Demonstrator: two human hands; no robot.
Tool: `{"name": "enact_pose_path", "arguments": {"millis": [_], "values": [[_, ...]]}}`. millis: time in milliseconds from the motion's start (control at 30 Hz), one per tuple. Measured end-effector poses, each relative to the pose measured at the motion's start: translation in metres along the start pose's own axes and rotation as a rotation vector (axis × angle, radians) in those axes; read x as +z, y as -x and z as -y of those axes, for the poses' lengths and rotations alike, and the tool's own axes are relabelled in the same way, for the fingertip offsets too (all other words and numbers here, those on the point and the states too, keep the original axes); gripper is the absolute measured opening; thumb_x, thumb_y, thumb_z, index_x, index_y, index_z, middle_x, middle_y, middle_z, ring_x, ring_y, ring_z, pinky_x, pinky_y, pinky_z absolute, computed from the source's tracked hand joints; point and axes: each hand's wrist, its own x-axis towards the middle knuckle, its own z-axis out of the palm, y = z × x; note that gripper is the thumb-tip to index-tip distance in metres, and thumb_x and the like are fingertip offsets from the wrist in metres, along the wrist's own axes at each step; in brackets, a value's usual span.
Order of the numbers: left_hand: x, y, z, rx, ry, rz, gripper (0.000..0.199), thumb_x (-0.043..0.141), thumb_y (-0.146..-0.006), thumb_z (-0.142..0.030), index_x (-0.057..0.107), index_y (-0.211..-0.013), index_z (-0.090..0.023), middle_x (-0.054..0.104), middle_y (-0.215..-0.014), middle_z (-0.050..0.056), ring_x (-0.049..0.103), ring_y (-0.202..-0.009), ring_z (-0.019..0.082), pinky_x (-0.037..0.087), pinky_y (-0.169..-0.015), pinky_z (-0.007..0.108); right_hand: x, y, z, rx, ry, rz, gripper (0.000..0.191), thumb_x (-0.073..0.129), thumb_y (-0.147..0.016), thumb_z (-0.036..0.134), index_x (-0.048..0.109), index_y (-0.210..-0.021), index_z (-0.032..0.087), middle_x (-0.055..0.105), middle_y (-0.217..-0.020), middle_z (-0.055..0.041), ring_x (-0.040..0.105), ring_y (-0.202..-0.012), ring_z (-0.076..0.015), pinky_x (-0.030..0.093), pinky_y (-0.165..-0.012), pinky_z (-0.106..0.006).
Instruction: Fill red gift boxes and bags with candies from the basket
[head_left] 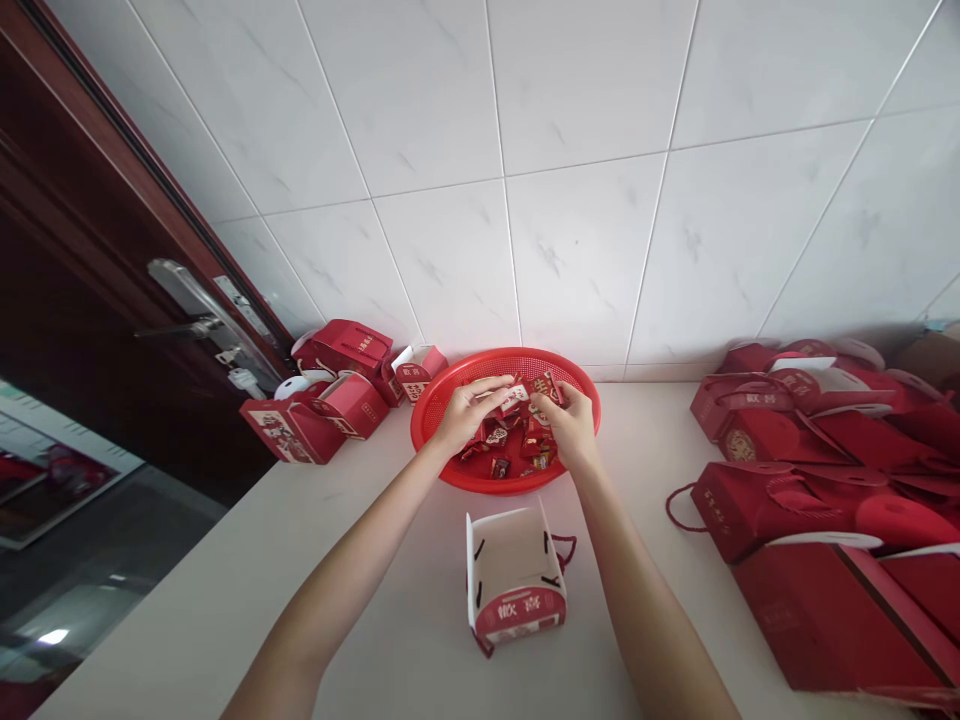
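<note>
Both of my hands are over a red plastic basket [581,470] that holds several small wrapped candies [498,434]. My left hand [469,410] is closed in a pinch on a white-and-red candy packet [514,398]. Beside it, my right hand [568,420] grips a red candy packet [543,384] with light lettering. The two packets are close together; whether they touch I cannot tell. Nearer to me, between my forearms, stands an open red gift box [517,610] with a pale inside and a red cord handle. No candy shows inside it.
On the right, several red gift boxes [795,510] are piled up. More red boxes [337,385] stand at the back left, near a dark door with a metal handle [199,310]. A white tiled wall [585,250] rises behind the white table [360,620].
</note>
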Motion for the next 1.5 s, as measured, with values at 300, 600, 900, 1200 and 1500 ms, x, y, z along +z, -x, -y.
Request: {"name": "enact_pose_path", "arguments": {"millis": [300, 600, 900, 1200, 1500], "values": [[-0.003, 0.002, -0.003, -0.068, 0.064, 0.059, 0.044, 0.084, -0.072, -0.040, 0.073, -0.110, -0.019, 0.075, -0.093, 0.004, 0.070, -0.082, 0.019, 0.056, -0.081, 0.032, 0.000, 0.000, 0.000, 0.043, -0.061, 0.006, 0.014, 0.074, -0.065, 0.029, 0.063, -0.066, 0.020, 0.060, -0.058, 0.0040, 0.052, -0.053, -0.0133, 0.043, -0.052, -0.027], [-0.002, 0.004, -0.005, 0.055, 0.005, 0.064, 0.030, 0.080, -0.074, -0.041, 0.075, -0.096, -0.020, 0.075, -0.103, 0.005, 0.070, -0.097, 0.023, 0.057, -0.084, 0.032, 0.000, 0.001, 0.008, 0.109, -0.166, 0.032, 0.019, 0.079, -0.063, 0.031, 0.065, -0.072, 0.020, 0.067, -0.065, 0.0020, 0.060, -0.057, -0.0155, 0.051, -0.058, -0.030], [-0.003, 0.003, -0.004, -0.009, 0.065, -0.003, 0.037, 0.078, -0.069, -0.031, 0.073, -0.103, -0.019, 0.073, -0.109, 0.006, 0.067, -0.103, 0.024, 0.057, -0.083, 0.032, -0.001, 0.002, 0.009, 0.160, -0.229, 0.071, 0.029, 0.084, -0.063, 0.037, 0.067, -0.081, 0.020, 0.073, -0.079, -0.0003, 0.069, -0.072, -0.0194, 0.056, -0.070, -0.032], [-0.001, -0.001, -0.007, -0.174, 0.079, -0.044, 0.032, 0.067, -0.065, -0.027, 0.075, -0.095, -0.019, 0.073, -0.087, 0.002, 0.067, -0.078, 0.019, 0.056, -0.074, 0.032, -0.002, 0.000, 0.006, 0.151, -0.227, 0.078, 0.031, 0.086, -0.059, 0.034, 0.068, -0.081, 0.021, 0.075, -0.083, -0.0008, 0.070, -0.075, -0.0198, 0.057, -0.070, -0.033], [0.001, -0.001, -0.012, -0.279, 0.172, -0.058, 0.027, 0.070, -0.071, -0.041, 0.067, -0.072, -0.015, 0.056, -0.058, -0.002, 0.048, -0.051, 0.010, 0.037, -0.043, 0.021, -0.003, 0.002, 0.010, 0.210, -0.194, 0.207, 0.034, 0.087, -0.060, 0.037, 0.070, -0.083, 0.019, 0.074, -0.077, -0.0017, 0.070, -0.071, -0.0204, 0.057, -0.070, -0.034]]}}
